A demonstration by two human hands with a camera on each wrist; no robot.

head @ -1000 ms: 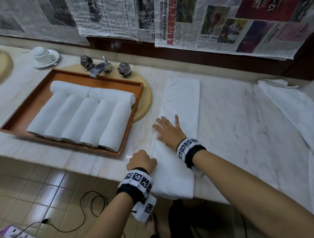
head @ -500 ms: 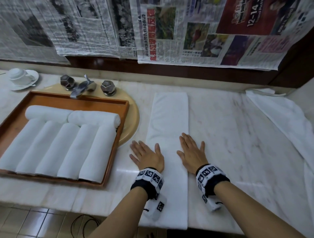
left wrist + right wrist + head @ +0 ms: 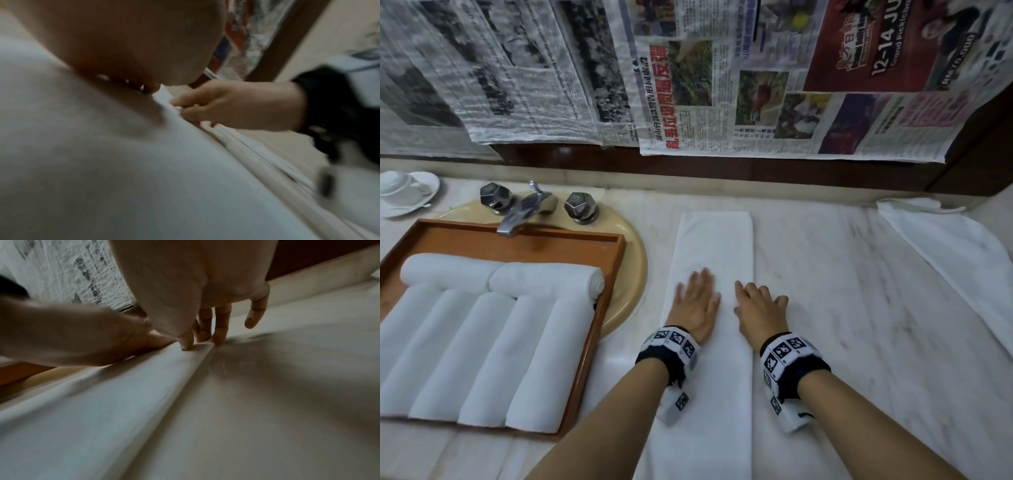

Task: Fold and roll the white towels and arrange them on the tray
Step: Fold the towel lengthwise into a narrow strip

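While both hands, left hand and right hand, press spread fingers flat on the folded towel beside the tray, its overhanging end could drag it off the table.

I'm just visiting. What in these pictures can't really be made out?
- Near end of the folded towel: cut off by the head view's bottom edge.
- Rolled towels in the tray: the leftmost is cropped by the left edge.
- Left hand: fingertips motion-blurred.
- Left wrist view: blurred, mostly filled by the palm.
- Newspaper small print: too small to read.
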